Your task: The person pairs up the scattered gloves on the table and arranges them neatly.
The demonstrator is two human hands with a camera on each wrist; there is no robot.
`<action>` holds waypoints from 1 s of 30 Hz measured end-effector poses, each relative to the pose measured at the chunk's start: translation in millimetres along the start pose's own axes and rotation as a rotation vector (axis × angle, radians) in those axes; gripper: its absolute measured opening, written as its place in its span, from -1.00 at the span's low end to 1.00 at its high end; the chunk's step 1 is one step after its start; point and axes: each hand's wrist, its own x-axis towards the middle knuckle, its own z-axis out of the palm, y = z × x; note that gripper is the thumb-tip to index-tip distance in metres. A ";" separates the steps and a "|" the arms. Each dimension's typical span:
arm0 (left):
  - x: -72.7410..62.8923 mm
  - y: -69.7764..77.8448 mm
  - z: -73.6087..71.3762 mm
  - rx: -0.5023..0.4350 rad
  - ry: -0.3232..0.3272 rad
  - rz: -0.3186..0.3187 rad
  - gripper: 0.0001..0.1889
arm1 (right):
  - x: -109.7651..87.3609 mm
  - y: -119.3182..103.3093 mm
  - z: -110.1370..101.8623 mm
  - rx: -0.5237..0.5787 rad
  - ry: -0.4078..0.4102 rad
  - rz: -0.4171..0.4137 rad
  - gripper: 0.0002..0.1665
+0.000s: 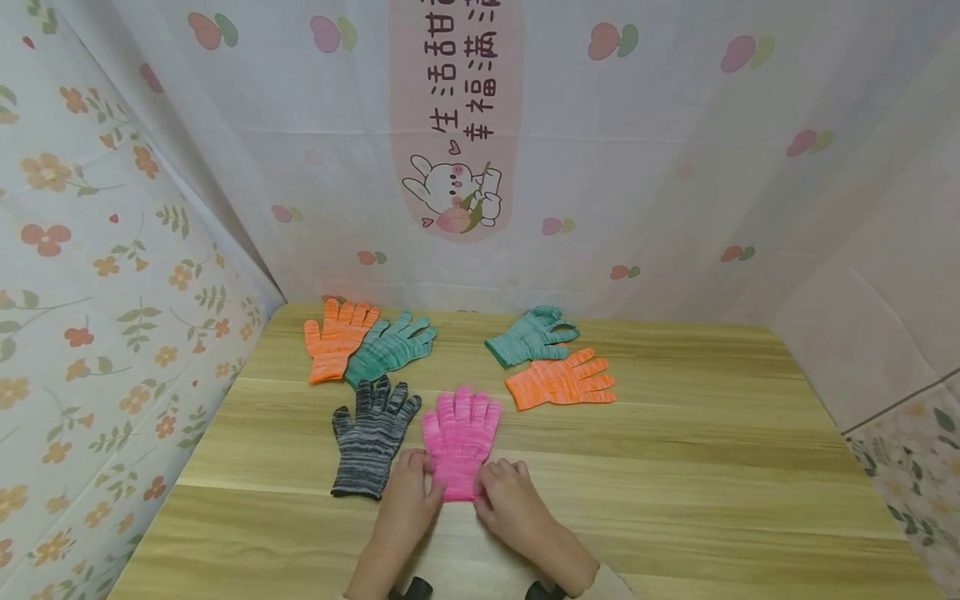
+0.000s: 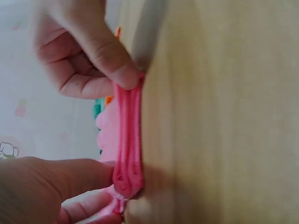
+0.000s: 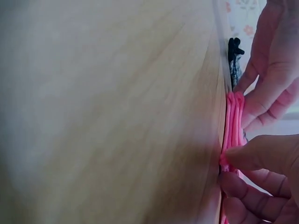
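Note:
A pink knit glove (image 1: pixel 461 437) lies flat in the middle of the table, fingers pointing away from me. My left hand (image 1: pixel 408 493) pinches the left side of its cuff, and my right hand (image 1: pixel 516 504) pinches the right side. Seen edge-on in the left wrist view, the pink cuff (image 2: pixel 128 130) shows several layers of fabric lying on one another, with a thumb near each end. In the right wrist view the same cuff (image 3: pixel 233 116) stays close to the tabletop. Just left of my left hand lies a black-and-grey glove (image 1: pixel 371 442).
At the back left, an orange glove (image 1: pixel 341 337) partly overlaps a green glove (image 1: pixel 390 348). Farther right, another green glove (image 1: pixel 528 337) touches a second orange glove (image 1: pixel 562 381). Patterned cloth (image 1: pixel 300 167) hangs behind the wooden table (image 1: pixel 712 467) and along its sides.

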 end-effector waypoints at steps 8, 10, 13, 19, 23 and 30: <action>-2.8 -0.4 2.4 0.069 0.067 0.108 -0.62 | 5.8 2.6 -7.5 0.052 -0.057 0.018 -0.84; -1.4 -0.3 2.0 0.075 0.050 0.099 -0.59 | 10.7 5.4 -10.1 0.069 -0.036 0.038 -0.86; 1.9 0.3 1.6 0.081 0.003 0.072 -0.53 | 21.1 10.9 -13.6 0.076 0.020 0.062 -0.90; 5.8 0.8 3.9 0.153 0.004 0.098 -0.57 | 45.0 16.2 -18.4 0.009 0.028 -0.032 -0.72; 4.7 0.7 4.2 0.160 0.026 0.126 -0.58 | 59.0 15.6 -17.8 -0.005 -0.060 -0.045 -0.63; 2.0 -1.5 8.0 0.154 0.048 0.136 -0.56 | 85.1 17.7 -19.0 0.041 -0.123 0.008 -0.62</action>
